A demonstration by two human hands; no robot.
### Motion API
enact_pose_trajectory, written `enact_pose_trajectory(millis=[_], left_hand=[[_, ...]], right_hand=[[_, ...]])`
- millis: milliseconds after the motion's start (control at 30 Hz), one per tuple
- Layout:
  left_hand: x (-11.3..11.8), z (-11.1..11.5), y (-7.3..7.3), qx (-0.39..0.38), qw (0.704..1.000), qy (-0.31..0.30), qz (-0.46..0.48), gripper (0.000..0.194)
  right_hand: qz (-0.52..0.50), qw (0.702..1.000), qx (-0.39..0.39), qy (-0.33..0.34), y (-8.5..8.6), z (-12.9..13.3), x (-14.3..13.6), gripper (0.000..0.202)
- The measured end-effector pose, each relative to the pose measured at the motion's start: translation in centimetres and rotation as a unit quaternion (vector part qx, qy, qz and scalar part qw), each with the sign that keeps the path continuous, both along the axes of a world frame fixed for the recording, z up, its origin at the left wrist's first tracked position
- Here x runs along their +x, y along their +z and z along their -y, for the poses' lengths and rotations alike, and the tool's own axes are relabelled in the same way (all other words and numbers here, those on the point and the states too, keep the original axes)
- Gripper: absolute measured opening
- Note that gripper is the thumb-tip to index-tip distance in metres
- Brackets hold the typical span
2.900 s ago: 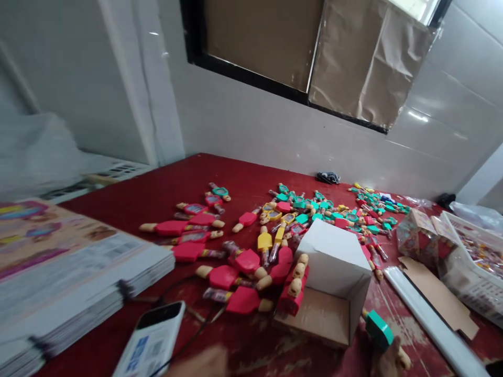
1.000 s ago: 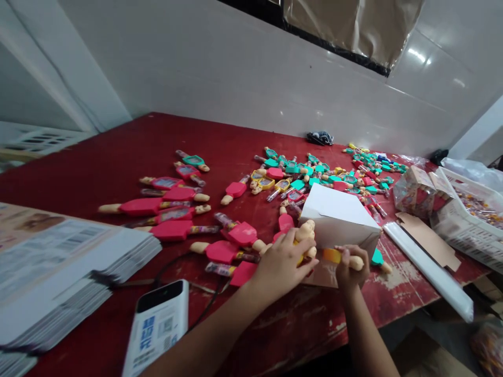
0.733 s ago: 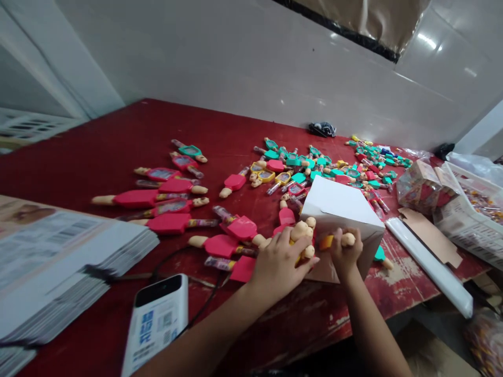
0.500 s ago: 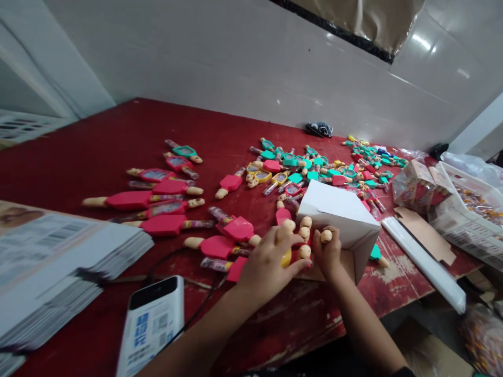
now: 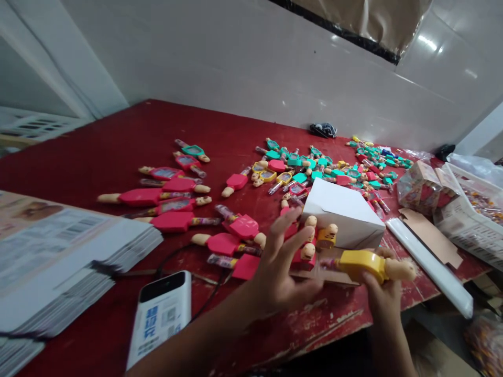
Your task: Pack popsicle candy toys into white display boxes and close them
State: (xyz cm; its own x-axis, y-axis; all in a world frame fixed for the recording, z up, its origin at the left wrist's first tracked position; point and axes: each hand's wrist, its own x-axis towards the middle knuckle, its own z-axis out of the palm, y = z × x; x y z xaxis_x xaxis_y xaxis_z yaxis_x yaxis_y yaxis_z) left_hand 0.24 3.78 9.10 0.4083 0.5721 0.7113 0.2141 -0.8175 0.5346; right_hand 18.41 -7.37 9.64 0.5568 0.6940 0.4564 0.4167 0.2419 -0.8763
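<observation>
My right hand (image 5: 383, 296) grips a yellow plastic candy toy (image 5: 359, 262) with a beige head end and a clear candy tube, held sideways before the open white box (image 5: 340, 201). My left hand (image 5: 275, 275) is open, fingers spread, at the box's left side, holding nothing. Several toys stand packed in the box with their beige heads toward me, among them a red toy (image 5: 307, 256) and a yellow toy (image 5: 326, 238). Left of my left hand, pink candy toys (image 5: 222, 244) lie on the red table (image 5: 118, 123).
Green, red and yellow toys (image 5: 314, 165) are heaped farther back. At left lie stacked printed cartons (image 5: 70, 246) and a white labelled device (image 5: 161, 309) with a cable. Wrapped boxes (image 5: 420, 186), a white basket (image 5: 458, 220) and a plastic-wrapped roll (image 5: 430, 267) are at right.
My right hand has come out to the right and now holds the yellow toy sideways. My left hand has released the toys at the box and spread its fingers. The view shifted slightly.
</observation>
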Motion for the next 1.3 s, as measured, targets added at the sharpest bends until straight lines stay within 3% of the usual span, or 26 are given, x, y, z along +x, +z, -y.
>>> enact_pose_trajectory(millis=[133, 300, 433, 533, 667, 767, 833, 900, 1033, 1200, 1300], left_hand=[[1.7, -2.6, 0.0, 0.056, 0.997, -0.034, -0.048, 0.015], [2.9, -2.8, -1.7, 0.045, 0.997, -0.055, 0.024, 0.014], [3.0, -2.8, -2.2, 0.038, 0.995, -0.070, 0.057, 0.011], [3.1, -2.9, -2.3, 0.036, 0.994, -0.080, 0.068, 0.010], [3.0, -2.9, -2.2, 0.029, 0.994, -0.077, 0.066, 0.012], [3.0, -2.8, -2.1, 0.019, 0.996, -0.069, 0.054, 0.014], [3.0, -2.9, -2.3, 0.019, 0.996, -0.065, 0.053, 0.016], [3.1, -2.9, -2.5, 0.023, 0.996, -0.062, 0.054, 0.017], [2.9, -2.9, -2.3, 0.027, 0.997, -0.060, 0.040, 0.016], [2.8, -2.7, -1.8, 0.036, 0.996, -0.061, 0.048, 0.012], [3.0, -2.8, -2.0, 0.033, 0.996, -0.064, 0.050, 0.011]], right_hand=[[-0.109, 0.993, -0.003, -0.045, -1.1, -1.4, 1.5, 0.031], [-0.173, 0.979, 0.066, -0.083, -0.6, -2.3, 0.8, 0.028], [-0.280, 0.959, 0.019, -0.029, -1.1, -3.0, 1.2, 0.030], [-0.274, 0.960, -0.050, -0.023, -2.5, -3.7, 1.6, 0.039], [-0.163, 0.982, -0.064, -0.065, -3.7, -4.1, 1.6, 0.036], [-0.063, 0.995, 0.050, -0.064, -3.7, -4.3, 0.7, 0.028], [-0.043, 0.986, 0.149, -0.056, -3.8, -4.5, -0.4, 0.023], [-0.007, 0.980, 0.194, -0.050, -4.1, -4.9, -1.5, 0.024], [0.069, 0.983, 0.150, -0.077, -4.9, -5.2, -2.3, 0.024], [0.151, 0.960, 0.099, -0.213, -4.6, -5.8, -1.5, 0.024], [0.237, 0.949, 0.089, -0.189, -4.8, -6.9, -2.1, 0.034]])
